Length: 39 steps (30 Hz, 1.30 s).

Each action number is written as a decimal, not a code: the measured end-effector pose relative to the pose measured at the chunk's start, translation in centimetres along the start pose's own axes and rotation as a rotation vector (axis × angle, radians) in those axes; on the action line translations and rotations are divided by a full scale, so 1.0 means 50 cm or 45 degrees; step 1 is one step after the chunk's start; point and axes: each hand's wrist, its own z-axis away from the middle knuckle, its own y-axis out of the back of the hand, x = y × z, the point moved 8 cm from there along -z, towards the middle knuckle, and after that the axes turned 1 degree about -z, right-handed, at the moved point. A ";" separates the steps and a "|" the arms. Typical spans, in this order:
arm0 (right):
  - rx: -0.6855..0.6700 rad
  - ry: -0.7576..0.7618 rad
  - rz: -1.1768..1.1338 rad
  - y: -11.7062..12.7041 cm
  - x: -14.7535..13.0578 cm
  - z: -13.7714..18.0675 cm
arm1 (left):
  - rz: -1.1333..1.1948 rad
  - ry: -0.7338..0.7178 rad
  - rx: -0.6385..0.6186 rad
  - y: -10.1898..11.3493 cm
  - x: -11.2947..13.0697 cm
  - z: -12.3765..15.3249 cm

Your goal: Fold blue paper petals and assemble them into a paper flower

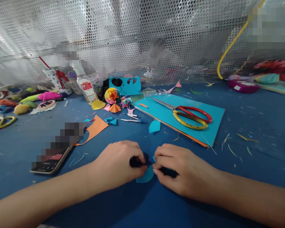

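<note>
Low over the blue table, my left hand pinches the edge of a small blue paper piece between thumb and fingers. My right hand faces it, fingertips pressed together on the same paper's right side. The curved lower part of the paper shows below the fingers; the rest is hidden behind them. Just beyond the hands lies another folded blue paper piece. Scissors with red and yellow handles rest on a stack of coloured paper, blue sheet on top.
A phone and cut orange paper lie on the left. Further back are a glue bottle, a compass, folded paper shapes and a patterned cup. A perforated metal panel stands behind the table.
</note>
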 end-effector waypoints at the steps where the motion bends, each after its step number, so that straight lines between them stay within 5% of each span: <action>1: -0.006 -0.029 -0.013 -0.002 0.002 -0.001 | 0.034 -0.009 0.010 -0.003 0.001 0.000; 7: 0.050 -0.150 -0.028 0.007 0.014 -0.003 | -0.010 -0.151 0.091 -0.006 0.018 0.002; 16: 0.149 -0.119 -0.121 0.026 0.020 -0.009 | 0.030 -0.247 0.410 0.049 0.026 0.014; 24: 0.052 -0.178 -0.056 0.018 0.036 -0.006 | -0.081 -0.139 0.096 0.024 0.005 -0.005; 28: 0.044 -0.187 -0.029 0.019 0.036 -0.008 | -0.071 -0.127 0.064 0.012 -0.001 -0.013; 39: 0.369 -0.037 -0.045 0.060 0.021 -0.005 | 0.088 -0.343 0.494 0.063 0.041 0.014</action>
